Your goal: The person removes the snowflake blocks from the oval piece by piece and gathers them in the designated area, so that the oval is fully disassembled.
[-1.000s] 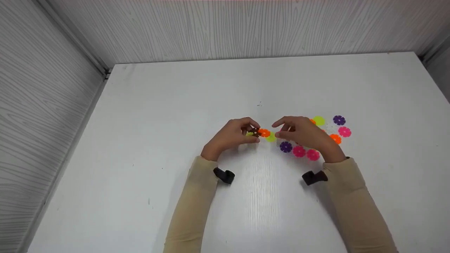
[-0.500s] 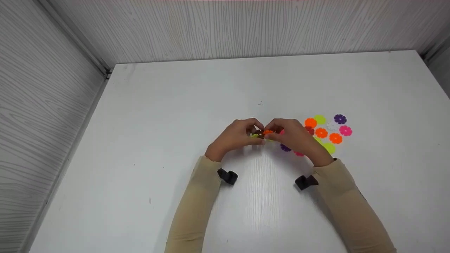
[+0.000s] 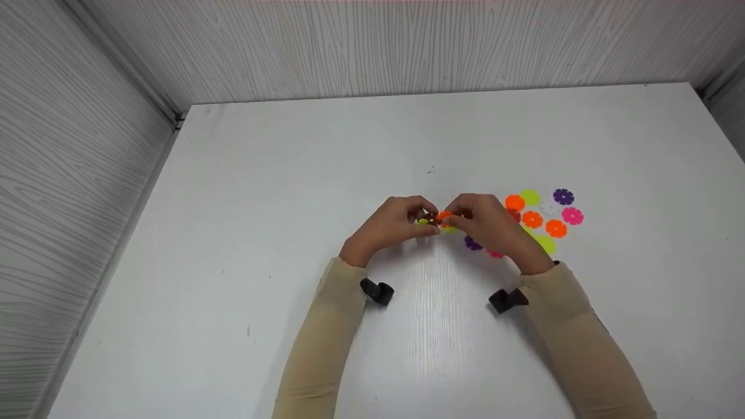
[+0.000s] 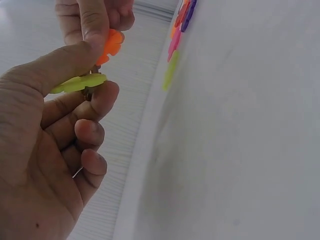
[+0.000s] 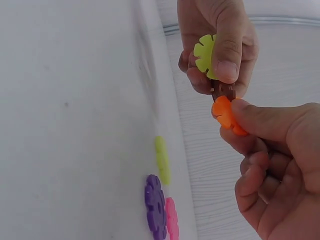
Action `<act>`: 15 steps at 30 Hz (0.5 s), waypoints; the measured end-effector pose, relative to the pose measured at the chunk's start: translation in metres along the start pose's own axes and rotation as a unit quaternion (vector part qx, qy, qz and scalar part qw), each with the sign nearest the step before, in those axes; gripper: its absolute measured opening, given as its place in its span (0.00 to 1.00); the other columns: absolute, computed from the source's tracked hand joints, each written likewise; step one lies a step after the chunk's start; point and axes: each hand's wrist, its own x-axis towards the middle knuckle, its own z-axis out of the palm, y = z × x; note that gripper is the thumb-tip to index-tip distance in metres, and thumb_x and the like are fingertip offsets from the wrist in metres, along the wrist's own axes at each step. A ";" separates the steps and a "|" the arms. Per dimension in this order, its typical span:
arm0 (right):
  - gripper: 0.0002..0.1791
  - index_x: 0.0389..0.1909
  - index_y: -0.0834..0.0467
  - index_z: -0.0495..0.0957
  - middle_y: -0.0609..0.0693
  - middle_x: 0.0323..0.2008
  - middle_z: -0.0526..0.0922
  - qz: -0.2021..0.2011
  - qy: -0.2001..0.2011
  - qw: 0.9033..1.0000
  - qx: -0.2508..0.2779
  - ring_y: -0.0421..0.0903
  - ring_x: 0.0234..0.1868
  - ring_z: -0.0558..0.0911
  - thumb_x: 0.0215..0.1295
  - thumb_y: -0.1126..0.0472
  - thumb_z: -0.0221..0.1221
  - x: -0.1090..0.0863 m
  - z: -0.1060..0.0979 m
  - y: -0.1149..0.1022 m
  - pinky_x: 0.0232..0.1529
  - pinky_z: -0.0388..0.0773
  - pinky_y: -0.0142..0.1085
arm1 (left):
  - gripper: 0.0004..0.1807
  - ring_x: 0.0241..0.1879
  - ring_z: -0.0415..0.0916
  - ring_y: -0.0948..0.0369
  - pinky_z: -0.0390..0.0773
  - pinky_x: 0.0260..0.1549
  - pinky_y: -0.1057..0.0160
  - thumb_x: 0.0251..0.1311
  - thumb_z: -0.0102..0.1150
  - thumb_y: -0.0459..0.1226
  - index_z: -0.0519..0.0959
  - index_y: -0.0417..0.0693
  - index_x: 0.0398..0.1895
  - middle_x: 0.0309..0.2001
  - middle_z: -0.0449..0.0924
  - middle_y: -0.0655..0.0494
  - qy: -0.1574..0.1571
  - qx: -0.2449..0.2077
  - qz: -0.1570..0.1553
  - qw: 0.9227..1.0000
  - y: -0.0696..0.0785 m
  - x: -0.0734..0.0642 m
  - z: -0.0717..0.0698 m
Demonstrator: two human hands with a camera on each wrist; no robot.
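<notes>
My left hand (image 3: 391,224) pinches a small chain of notched, flower-shaped interlocking discs between thumb and fingers. A yellow-green disc (image 5: 204,56) lies under the left thumb, and a brown disc (image 5: 223,91) is joined to it, partly hidden by the fingers. At the chain's other end is an orange disc (image 5: 226,115), edge set against the brown one. Thumb and index finger of my right hand (image 3: 488,224) pinch this orange disc. Both hands meet above the table, fingertips nearly touching.
Loose discs lie on the white table (image 3: 291,174) around and right of the right hand: orange (image 3: 532,220), purple (image 3: 563,196), pink (image 3: 573,216), yellow-green (image 3: 529,197) and whitish ones. Some are covered by that hand. A wood-grain panel (image 3: 372,46) borders the far edge.
A second ago my right hand was apart from the chain; it has come left and taken hold of the orange disc. The left hand has shifted slightly right, still holding the chain.
</notes>
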 end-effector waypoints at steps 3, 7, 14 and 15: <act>0.08 0.42 0.62 0.83 0.55 0.38 0.83 -0.010 -0.007 1.000 0.001 0.47 0.34 0.74 0.65 0.65 0.59 -0.001 -0.001 0.001 0.36 0.74 0.27 | 0.18 0.36 0.71 0.63 0.70 0.36 0.68 0.57 0.66 0.44 0.81 0.50 0.50 0.40 0.81 0.56 -0.003 -0.002 0.003 1.000 0.001 0.000 -0.001; 0.10 0.46 0.63 0.82 0.56 0.37 0.82 -0.010 -0.018 1.000 -0.004 0.47 0.32 0.74 0.66 0.65 0.58 0.000 -0.002 0.004 0.35 0.74 0.28 | 0.17 0.35 0.71 0.64 0.70 0.36 0.69 0.58 0.66 0.43 0.81 0.48 0.49 0.42 0.83 0.56 0.011 0.010 0.005 1.000 -0.002 -0.001 -0.004; 0.11 0.47 0.58 0.83 0.55 0.38 0.83 0.015 -0.028 0.999 0.012 0.50 0.36 0.78 0.65 0.60 0.60 0.000 -0.007 0.009 0.37 0.76 0.29 | 0.16 0.32 0.67 0.62 0.67 0.32 0.67 0.56 0.67 0.44 0.80 0.51 0.47 0.39 0.83 0.56 0.047 0.000 -0.011 0.999 -0.006 -0.004 -0.012; 0.11 0.47 0.57 0.83 0.55 0.37 0.83 0.018 -0.026 0.999 0.018 0.50 0.35 0.77 0.65 0.60 0.60 0.000 -0.008 0.010 0.36 0.75 0.28 | 0.16 0.33 0.68 0.62 0.67 0.33 0.67 0.56 0.67 0.44 0.80 0.52 0.47 0.39 0.83 0.57 0.047 0.000 -0.012 0.999 -0.007 -0.004 -0.013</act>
